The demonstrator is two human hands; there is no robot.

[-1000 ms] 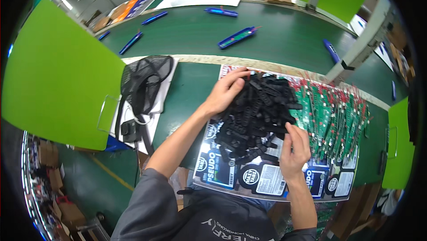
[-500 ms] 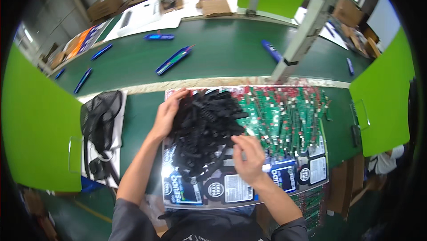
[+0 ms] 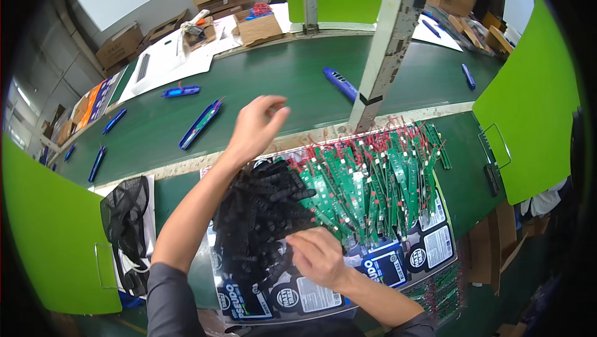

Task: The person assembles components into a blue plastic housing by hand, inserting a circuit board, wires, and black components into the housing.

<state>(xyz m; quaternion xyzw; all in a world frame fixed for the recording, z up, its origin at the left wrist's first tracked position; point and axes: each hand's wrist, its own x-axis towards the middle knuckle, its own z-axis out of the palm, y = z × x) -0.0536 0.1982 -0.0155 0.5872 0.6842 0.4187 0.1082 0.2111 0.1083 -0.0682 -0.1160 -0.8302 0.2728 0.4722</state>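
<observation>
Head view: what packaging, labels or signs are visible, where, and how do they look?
Printed sheet: flat beneath the parts near both hands, dark blue with round badges and white label panels.
Cardboard boxes: brown, open, on the far table.
Flat packs: orange and blue, far left.
Green panels: plain, no print.

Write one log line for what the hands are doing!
left hand: raised, apparently empty | right hand: on black parts pile | beside: green circuit boards

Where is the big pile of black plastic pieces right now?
In the head view the pile of black plastic pieces sits low and left of centre on the printed sheet, beside the green circuit boards, with the right hand touching its lower edge.
</observation>
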